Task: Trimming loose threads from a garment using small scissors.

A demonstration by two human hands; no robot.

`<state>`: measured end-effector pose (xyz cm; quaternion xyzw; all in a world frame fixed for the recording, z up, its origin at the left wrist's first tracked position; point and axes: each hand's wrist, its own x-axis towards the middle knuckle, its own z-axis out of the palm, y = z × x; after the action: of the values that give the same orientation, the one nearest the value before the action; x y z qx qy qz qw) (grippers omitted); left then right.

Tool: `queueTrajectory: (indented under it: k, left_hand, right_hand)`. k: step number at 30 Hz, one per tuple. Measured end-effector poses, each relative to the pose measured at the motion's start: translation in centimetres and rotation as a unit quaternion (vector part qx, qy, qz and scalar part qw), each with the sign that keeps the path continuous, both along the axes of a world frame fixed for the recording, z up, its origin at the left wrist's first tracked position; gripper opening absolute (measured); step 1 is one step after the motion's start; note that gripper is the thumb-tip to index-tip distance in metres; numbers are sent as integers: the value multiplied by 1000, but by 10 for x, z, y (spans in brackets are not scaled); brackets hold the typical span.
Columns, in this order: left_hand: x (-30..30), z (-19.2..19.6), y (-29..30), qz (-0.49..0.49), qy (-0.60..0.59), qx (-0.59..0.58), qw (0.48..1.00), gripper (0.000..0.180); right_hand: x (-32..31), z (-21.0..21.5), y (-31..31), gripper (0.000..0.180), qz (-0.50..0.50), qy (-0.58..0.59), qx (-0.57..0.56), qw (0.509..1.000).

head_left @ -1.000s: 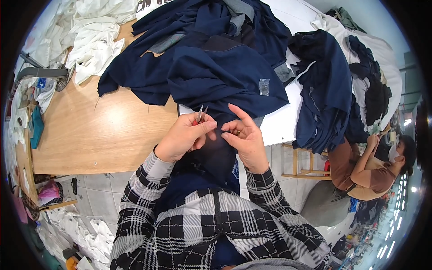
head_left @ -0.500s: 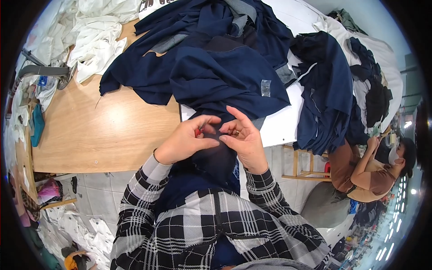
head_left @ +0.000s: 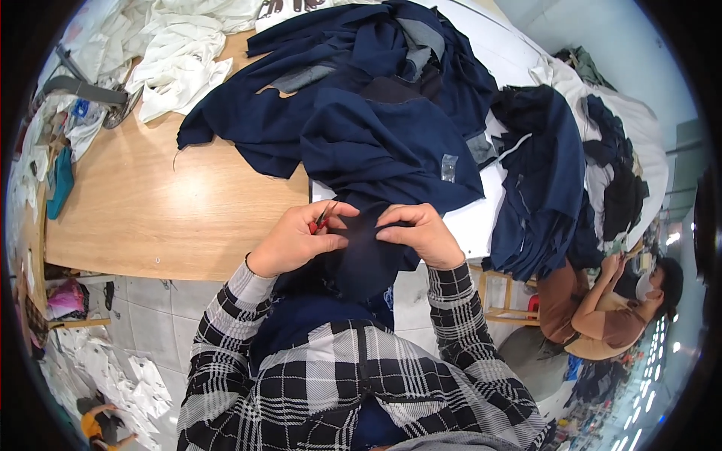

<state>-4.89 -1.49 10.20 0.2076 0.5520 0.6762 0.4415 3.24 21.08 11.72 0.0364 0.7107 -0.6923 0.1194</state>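
Observation:
A dark navy garment (head_left: 376, 150) lies heaped on the wooden table (head_left: 150, 210) and hangs over its near edge toward me. My left hand (head_left: 297, 239) holds a small red-handled thread snip (head_left: 320, 219) with its tip against the cloth. My right hand (head_left: 421, 233) pinches a fold of the same navy cloth just beside the snip. Both hands meet at the table's front edge, close together. My checked sleeves come up from below.
White garments (head_left: 180, 60) are piled at the table's far left. More navy pieces (head_left: 541, 180) hang over a white surface at the right. A person in a brown top (head_left: 602, 308) sits low at the right. Scraps lie on the tiled floor (head_left: 128, 353).
My hands have drawn closer together on the fold, and the right fingers, raised a second ago, now press down on the cloth. The garment has shifted slightly toward me.

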Motion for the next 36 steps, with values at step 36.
queueTrajectory:
  k: [36]
  left_hand:
    - [7, -11, 33, -91, -120, 6, 989, 18]
  right_hand:
    - [16, 14, 9, 15, 6, -59, -44, 997]
